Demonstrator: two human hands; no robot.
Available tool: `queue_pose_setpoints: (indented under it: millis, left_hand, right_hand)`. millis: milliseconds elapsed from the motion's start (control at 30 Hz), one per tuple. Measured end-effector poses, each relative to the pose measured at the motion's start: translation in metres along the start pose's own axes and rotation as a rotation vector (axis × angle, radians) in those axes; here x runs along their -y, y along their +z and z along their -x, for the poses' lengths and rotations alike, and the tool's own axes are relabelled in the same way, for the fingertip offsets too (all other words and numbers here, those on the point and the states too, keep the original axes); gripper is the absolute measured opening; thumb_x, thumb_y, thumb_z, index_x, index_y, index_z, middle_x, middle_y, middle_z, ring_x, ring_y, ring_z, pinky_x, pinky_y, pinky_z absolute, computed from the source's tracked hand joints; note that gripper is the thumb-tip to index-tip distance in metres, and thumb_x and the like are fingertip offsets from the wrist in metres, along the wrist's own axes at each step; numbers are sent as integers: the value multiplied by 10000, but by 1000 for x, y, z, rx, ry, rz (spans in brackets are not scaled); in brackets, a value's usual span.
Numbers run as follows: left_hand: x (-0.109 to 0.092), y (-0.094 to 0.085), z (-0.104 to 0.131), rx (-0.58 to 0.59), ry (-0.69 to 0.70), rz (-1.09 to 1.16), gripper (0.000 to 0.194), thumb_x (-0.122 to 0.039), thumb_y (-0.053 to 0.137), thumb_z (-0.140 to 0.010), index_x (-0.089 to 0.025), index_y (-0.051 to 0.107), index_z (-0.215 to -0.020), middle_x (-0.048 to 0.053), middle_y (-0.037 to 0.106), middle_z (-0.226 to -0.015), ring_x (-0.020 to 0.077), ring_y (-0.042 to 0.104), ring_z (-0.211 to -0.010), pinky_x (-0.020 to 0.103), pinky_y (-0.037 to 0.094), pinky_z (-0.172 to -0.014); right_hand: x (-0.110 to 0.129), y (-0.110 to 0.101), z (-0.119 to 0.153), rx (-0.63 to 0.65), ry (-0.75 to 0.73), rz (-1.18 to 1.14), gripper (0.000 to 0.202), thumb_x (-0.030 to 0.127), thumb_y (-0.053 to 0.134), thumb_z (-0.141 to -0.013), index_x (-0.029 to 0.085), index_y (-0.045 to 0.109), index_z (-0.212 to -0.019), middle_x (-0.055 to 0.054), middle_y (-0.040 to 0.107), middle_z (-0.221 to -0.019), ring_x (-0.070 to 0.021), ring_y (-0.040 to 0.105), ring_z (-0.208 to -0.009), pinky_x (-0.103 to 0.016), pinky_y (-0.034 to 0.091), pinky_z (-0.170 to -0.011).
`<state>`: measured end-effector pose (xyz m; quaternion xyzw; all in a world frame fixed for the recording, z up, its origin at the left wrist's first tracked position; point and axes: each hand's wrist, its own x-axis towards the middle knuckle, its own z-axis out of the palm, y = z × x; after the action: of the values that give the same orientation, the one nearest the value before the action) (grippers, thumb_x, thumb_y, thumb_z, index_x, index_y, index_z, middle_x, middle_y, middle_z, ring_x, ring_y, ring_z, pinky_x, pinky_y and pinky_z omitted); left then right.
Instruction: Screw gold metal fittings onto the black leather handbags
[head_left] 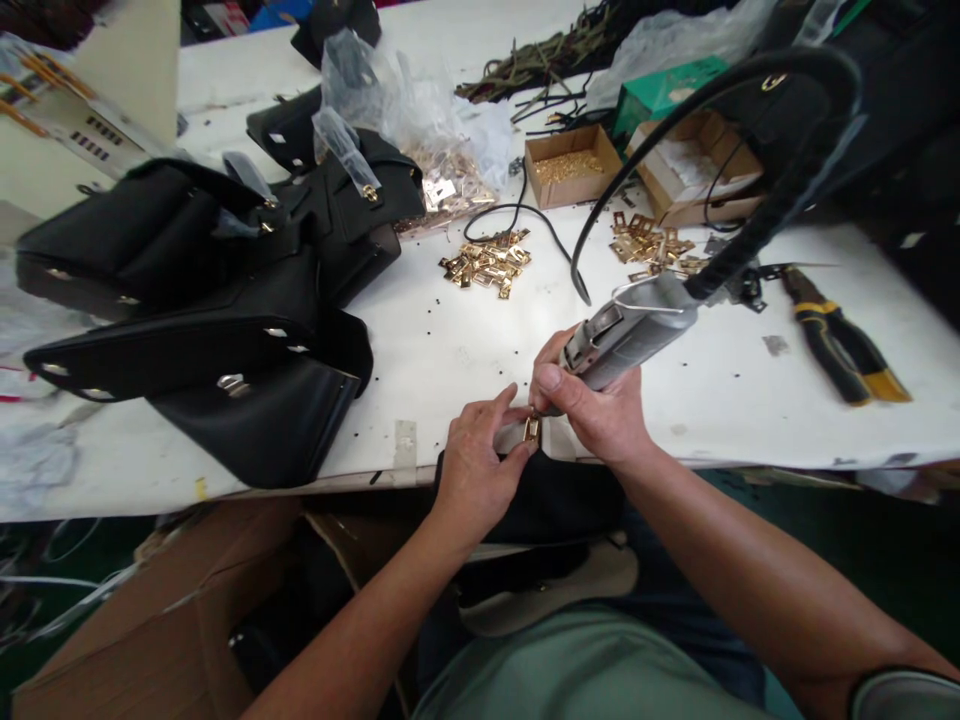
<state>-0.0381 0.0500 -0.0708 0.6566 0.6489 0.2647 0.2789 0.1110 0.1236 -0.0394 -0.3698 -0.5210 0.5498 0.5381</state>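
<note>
My right hand (600,405) is wrapped round a grey powered screwdriver (637,335) with a lever, a wire hanging loop and a thick black hose. The tool tilts down to the left, its tip mostly hidden by my fingers. Thumb and fingers of my left hand (480,450) pinch a small gold rectangular lock plate (532,430) from the side. That plate lies at the tip of the tool, against a black leather bag (562,495) at the table's front edge. The lower part of this bag hangs over my lap.
Finished-looking black bags (262,330) are heaped at the left. Gold plates (487,262) lie in loose piles beyond my hands. A small carton (574,165) holds tiny gold parts. Pliers (844,340) with black-yellow handles lie at the right. A cardboard box (187,610) stands below left.
</note>
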Motion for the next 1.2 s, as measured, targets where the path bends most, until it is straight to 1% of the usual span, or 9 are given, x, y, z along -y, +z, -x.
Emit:
queue_pose_setpoints:
  millis: [100, 167, 233, 300, 400, 500, 833, 1067, 1200]
  left_hand:
    - [0, 0, 1, -53, 37, 3, 579, -173, 802, -792, -267, 587, -1322, 29, 692, -1104, 244, 599, -1086, 424, 501, -959]
    - [0, -1, 2, -85, 66, -31, 399, -184, 815, -782, -228, 664, -1149, 38, 671, -1029, 245, 578, -1041, 406, 504, -913]
    - [1, -2, 4, -86, 104, -80, 184, -220, 795, -814, -212, 699, -971, 47, 644, -962, 246, 556, -1006, 401, 497, -884]
    - [3, -2, 6, -61, 155, -113, 62, -261, 747, -871, -211, 715, -887, 53, 628, -921, 244, 544, -983, 404, 487, -872]
    - [5, -1, 9, -45, 224, -125, 88, -276, 695, -921, -213, 734, -872, 51, 634, -889, 234, 545, -956, 409, 476, -864]
    - [6, 0, 10, -54, 249, -130, 91, -263, 684, -930, -208, 737, -881, 51, 654, -897, 229, 550, -944, 414, 470, -857]
    - [2, 0, 8, -66, 206, -105, 48, -267, 704, -914, -230, 733, -905, 39, 674, -867, 233, 564, -928, 410, 475, -850]
    - [3, 1, 7, -36, 160, -105, 93, -280, 699, -917, -245, 736, -995, 35, 686, -897, 239, 567, -952, 414, 470, -859]
    - [3, 1, 6, -34, 149, -93, 86, -283, 697, -913, -247, 749, -972, 40, 690, -903, 239, 575, -952, 412, 474, -853]
  right_hand:
    - [-1, 1, 1, -6, -16, -15, 356, 486, 810, -791, 185, 630, -724, -5, 601, -643, -142, 559, -577, -287, 475, -534]
    - [-3, 1, 3, -24, -32, -25, 349, 475, 817, -790, 185, 631, -734, -3, 600, -645, -143, 557, -574, -289, 470, -533]
    - [-4, 0, 3, -29, -51, -43, 346, 466, 820, -794, 186, 626, -730, 3, 587, -635, -140, 544, -562, -287, 458, -523]
    - [-4, 0, 4, -17, -66, -56, 349, 460, 815, -803, 185, 620, -715, 7, 570, -622, -136, 529, -547, -285, 443, -510]
    - [-4, 1, 5, -8, -67, -30, 364, 468, 816, -801, 181, 619, -696, 2, 568, -627, -135, 531, -551, -284, 441, -510]
    - [-3, 1, 5, -19, -55, 5, 371, 489, 813, -798, 181, 627, -706, -5, 582, -640, -139, 538, -563, -285, 454, -523]
    - [-4, 1, 6, -8, -79, -24, 318, 443, 799, -820, 188, 627, -742, 5, 587, -634, -137, 542, -548, -286, 457, -510]
    - [-4, 1, 6, -1, -114, -29, 286, 403, 778, -850, 202, 592, -768, 14, 595, -640, -137, 549, -548, -288, 450, -516]
    - [-5, 5, 8, -61, -113, -28, 301, 404, 788, -844, 201, 584, -760, 18, 590, -637, -132, 550, -542, -283, 448, -516]
